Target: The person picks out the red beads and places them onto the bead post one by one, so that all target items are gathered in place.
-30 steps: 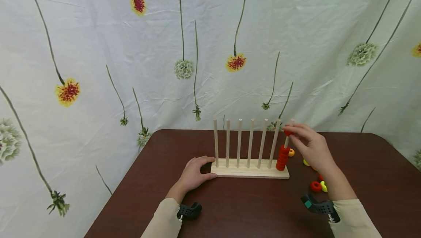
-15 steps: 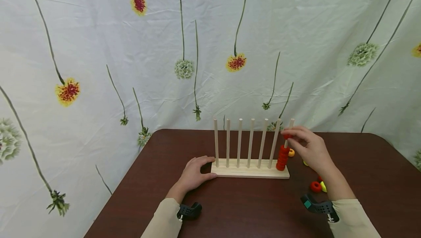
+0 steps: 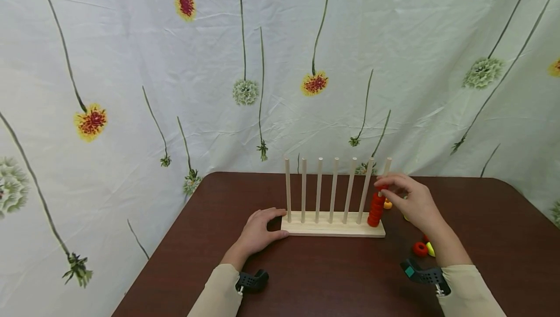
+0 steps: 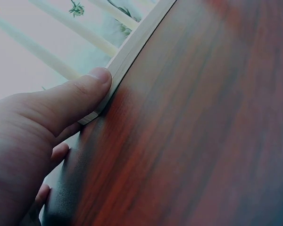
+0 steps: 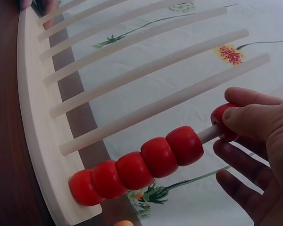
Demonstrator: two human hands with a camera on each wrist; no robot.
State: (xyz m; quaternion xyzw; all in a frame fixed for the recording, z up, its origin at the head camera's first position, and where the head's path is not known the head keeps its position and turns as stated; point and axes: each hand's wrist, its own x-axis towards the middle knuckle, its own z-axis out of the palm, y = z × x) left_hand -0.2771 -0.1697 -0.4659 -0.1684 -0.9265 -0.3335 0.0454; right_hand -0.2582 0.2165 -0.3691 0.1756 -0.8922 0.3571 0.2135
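Note:
A pale wooden base [image 3: 328,230] with several upright pegs stands on the table. On its rightmost peg several red beads [image 3: 376,210] are stacked from the base upward. My right hand [image 3: 409,200] pinches one more red bead [image 5: 222,123] between thumb and forefinger; the peg runs through it, and in the right wrist view a short gap shows above the stack. My left hand [image 3: 258,232] grips the left end of the base, its thumb [image 4: 92,84] against the front edge. The other pegs, such as the leftmost peg [image 3: 288,190], carry no beads.
Right of the base, partly behind my right arm, lie loose beads: a red bead [image 3: 420,249], a yellow bead [image 3: 430,249] and an orange bead [image 3: 388,204]. A flowered cloth [image 3: 210,64] hangs behind the dark table [image 3: 315,278].
My right hand has moved down along the rightmost peg with the pinched red bead, from near its top to just above the stack. The left hand has stayed in place.

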